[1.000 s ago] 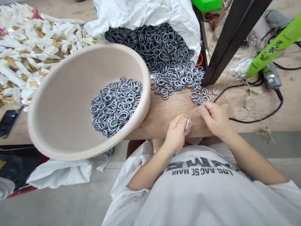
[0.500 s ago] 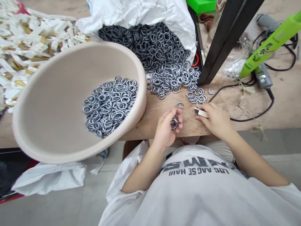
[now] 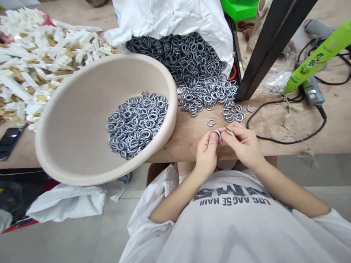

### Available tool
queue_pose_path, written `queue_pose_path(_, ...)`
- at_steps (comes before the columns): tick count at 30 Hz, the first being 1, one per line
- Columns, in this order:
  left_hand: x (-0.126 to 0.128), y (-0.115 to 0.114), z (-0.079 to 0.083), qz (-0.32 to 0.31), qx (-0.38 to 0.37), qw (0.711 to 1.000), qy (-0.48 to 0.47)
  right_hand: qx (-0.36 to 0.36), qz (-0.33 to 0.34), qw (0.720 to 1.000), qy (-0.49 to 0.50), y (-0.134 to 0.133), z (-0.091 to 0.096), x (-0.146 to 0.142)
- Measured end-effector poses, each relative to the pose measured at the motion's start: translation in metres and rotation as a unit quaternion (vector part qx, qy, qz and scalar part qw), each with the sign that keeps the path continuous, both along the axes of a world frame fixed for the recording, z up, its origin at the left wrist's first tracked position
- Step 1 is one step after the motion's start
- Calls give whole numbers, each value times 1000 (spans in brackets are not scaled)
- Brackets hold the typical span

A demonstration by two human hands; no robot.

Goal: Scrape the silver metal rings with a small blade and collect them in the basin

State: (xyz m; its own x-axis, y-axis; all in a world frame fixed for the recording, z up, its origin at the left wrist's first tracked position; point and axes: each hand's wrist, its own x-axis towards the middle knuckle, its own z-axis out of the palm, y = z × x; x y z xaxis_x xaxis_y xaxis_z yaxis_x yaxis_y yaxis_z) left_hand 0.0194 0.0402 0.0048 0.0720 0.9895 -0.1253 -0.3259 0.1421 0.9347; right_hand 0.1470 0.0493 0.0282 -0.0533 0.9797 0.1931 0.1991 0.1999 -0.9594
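Just past the table's front edge, my left hand [image 3: 207, 153] pinches a grey ring [image 3: 218, 133] between thumb and fingers. Any more rings in that palm are hidden. My right hand [image 3: 245, 144] grips a small blade [image 3: 229, 130] with a pale wrapped handle, seen nearly edge-on. The two hands meet at the fingertips, and the blade is close to the ring. One loose ring [image 3: 211, 122] lies on the wood in front of them. Beyond it a heap of rings [image 3: 204, 93] spills from a white sack [image 3: 175, 18]. To the left, a big beige basin [image 3: 71, 109] holds many more.
A dark metal post [image 3: 274, 51] rises right of the heap. Further right are a black cable [image 3: 287, 142], a grey power tool [image 3: 312, 91] and a green packet [image 3: 318, 58]. White and brown pieces [image 3: 41, 58] cover the far left. A phone-like dark object [image 3: 11, 142] lies there.
My hands have come together; my right hand brought the blade leftward to my left hand. A ring now shows at my left fingertips, where several were in the palm. The view has shifted slightly.
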Motion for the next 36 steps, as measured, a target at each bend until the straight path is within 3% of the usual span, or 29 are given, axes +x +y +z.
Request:
queue_pose_path(6, -6, -2, 10, -57, -74, 993, -73, 14, 29, 999, -17, 10, -1, 14)
queue_pose_path(9, -5, -1, 16, -62, -105, 988, -91, 35, 37, 992, -111, 8, 5, 17)
queue_pose_path(13, -4, 3, 19, -36, -142, 982, -116, 95, 78, 947, -296, -4, 12, 18)
queue_pose_path(16, -4, 3, 18, -26, -152, 981, -121, 107, 76, 924, -359, -9, 14, 17)
queue_pose_path(28, -2, 4, 23, -49, -152, 978, -131, 114, 87, 932, -334, -8, 16, 17)
queue_pose_path(32, -4, -1, 21, -74, -132, 982, -117, 94, 106, 946, -290, -3, 12, 20)
queue_pose_path(36, -10, -11, 20, -176, -111, 974, -94, 8, -1, 963, -270, 20, 1, 31)
